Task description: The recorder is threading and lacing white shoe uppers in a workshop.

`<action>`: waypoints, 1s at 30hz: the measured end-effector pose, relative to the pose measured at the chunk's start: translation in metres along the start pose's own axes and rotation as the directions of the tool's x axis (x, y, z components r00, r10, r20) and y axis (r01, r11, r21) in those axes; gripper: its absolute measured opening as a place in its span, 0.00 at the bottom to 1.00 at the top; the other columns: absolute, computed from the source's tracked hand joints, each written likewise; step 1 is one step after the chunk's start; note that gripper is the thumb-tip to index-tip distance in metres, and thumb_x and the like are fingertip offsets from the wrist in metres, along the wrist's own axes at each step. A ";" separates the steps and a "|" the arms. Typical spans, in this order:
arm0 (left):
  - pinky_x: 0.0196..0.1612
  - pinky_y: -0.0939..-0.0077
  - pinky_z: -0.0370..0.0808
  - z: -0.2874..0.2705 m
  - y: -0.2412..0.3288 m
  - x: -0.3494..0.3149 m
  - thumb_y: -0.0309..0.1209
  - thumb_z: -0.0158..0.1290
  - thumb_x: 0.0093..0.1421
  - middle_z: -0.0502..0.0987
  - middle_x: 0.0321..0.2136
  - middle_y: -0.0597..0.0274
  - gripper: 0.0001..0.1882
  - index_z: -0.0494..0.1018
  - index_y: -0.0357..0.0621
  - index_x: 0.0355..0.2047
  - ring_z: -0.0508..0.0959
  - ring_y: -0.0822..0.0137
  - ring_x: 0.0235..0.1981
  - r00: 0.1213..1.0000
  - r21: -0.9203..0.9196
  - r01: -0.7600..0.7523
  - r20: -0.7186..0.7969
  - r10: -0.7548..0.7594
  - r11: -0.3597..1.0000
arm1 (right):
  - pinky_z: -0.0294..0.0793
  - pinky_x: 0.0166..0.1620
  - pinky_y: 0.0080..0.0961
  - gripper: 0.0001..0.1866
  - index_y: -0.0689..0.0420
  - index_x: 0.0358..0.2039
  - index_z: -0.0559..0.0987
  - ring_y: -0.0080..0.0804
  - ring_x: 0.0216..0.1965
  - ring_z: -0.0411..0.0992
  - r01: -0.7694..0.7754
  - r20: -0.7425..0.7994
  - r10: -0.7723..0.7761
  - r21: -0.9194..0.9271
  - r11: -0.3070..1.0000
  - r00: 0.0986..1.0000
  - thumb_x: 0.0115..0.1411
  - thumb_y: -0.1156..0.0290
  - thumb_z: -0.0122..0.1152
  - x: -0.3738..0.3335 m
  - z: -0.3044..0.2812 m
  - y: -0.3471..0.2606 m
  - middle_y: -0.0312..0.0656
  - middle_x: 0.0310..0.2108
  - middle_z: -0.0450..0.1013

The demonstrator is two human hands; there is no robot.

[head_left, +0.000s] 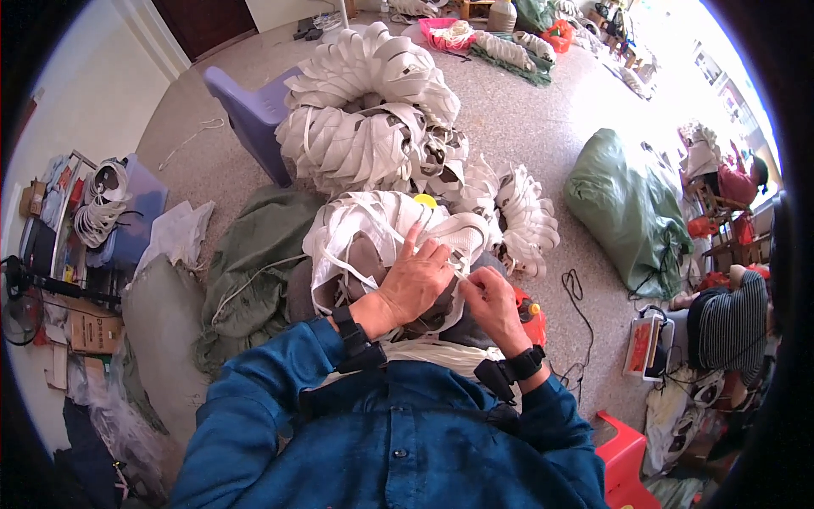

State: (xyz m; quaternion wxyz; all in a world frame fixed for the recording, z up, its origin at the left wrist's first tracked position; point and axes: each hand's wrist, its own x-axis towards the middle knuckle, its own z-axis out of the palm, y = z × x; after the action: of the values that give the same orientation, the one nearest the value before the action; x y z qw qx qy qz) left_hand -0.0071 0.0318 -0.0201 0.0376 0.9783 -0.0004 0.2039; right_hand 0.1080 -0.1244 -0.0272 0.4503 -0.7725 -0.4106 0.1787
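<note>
A white mesh shoe upper lies over my lap, on top of a heap of white shoe uppers with grey linings. My left hand grips its near side; the index finger points away while the other fingers curl. Close beside it, my right hand pinches a thin white shoelace at the upper's near edge. The lace's far end is hidden. A small yellow disc sits just beyond the upper. Pale laces lie across my lap, nearer my body.
Ring-shaped bundles of white shoe uppers are piled ahead, against a purple chair. Green sacks stand on the right and at left. A black cord and a red stool are at right, near other people.
</note>
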 end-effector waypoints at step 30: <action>0.54 0.57 0.65 -0.095 0.000 -0.048 0.38 0.57 0.55 0.73 0.35 0.58 0.16 0.75 0.42 0.41 0.74 0.56 0.42 0.997 -0.110 0.074 0.037 -0.070 0.991 | 0.74 0.36 0.28 0.20 0.64 0.46 0.74 0.28 0.30 0.72 -0.194 -0.049 0.202 0.133 0.972 0.978 0.58 0.66 0.65 -0.023 0.028 0.016 0.44 0.37 0.72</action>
State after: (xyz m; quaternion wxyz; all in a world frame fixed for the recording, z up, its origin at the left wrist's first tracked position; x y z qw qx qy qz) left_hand -0.0887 0.0385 0.0475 0.0995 0.9772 0.0230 0.1861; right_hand 0.0839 -0.1315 -0.0579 0.4912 -0.7844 -0.3050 0.2245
